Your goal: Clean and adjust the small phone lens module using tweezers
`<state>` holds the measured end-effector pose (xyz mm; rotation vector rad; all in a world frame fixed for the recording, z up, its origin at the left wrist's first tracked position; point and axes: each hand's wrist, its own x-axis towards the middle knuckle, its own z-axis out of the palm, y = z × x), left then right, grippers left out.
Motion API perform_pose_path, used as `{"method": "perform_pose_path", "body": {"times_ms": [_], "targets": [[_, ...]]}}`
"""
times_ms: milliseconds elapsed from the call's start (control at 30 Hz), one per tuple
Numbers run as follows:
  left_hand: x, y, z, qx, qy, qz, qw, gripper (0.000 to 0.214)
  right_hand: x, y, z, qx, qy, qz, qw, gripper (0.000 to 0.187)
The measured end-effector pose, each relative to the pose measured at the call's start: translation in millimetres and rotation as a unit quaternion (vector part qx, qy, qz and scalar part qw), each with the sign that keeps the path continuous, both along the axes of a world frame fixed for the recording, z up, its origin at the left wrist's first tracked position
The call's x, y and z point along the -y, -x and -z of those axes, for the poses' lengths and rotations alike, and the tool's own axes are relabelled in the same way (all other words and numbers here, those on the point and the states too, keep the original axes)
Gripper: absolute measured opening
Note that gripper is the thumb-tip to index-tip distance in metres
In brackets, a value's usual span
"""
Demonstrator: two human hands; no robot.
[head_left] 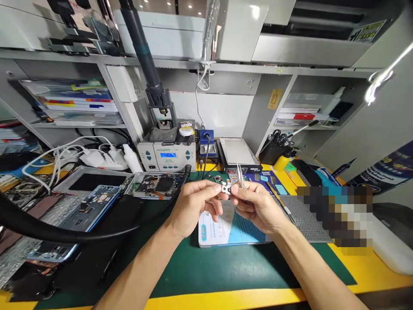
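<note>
My left hand (200, 198) pinches the left side of a small silvery metal part with cut-outs (225, 188), which looks like a bracket from a phone. Thumb and fingertip of my right hand (254, 200) close on its other side. A pair of tweezers (240, 174) is also in my right hand, tips pointing up and away from me. Both hands are raised over a blue and white box (248, 234) lying on the green mat (180, 267). Just beyond my fingers lies a small dark component (218, 178). Fingers partly cover the metal part.
A hot-air station (167, 157) stands behind, its black hose (129, 234) curving across the left side. Opened phones (87, 211) and a circuit board (155, 185) lie left. A soldering iron stand (207, 144) and a flat heating plate (238, 153) are behind; a grey perforated mat (305, 215) lies right.
</note>
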<state>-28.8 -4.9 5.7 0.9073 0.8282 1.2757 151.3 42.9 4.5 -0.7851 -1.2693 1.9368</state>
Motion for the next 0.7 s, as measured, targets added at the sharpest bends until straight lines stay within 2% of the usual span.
{"method": "perform_pose_path", "body": {"times_ms": [267, 500, 700], "targets": [[3.8, -1.6, 2.7, -0.033, -0.030, -0.036, 0.998, 0.012, 5.4, 3.4, -1.4, -0.028, -0.028, 0.026, 0.999, 0.023], [5.2, -2.1, 4.3, -0.063, -0.034, -0.057, 0.996, 0.013, 8.4, 4.2, -2.3, -0.025, -0.073, 0.035, 0.996, 0.028], [6.4, -2.5, 3.7, -0.092, -0.047, -0.066, 0.992, 0.015, 7.9, 2.6, -0.8, -0.011, -0.081, 0.042, 0.996, 0.029]]}}
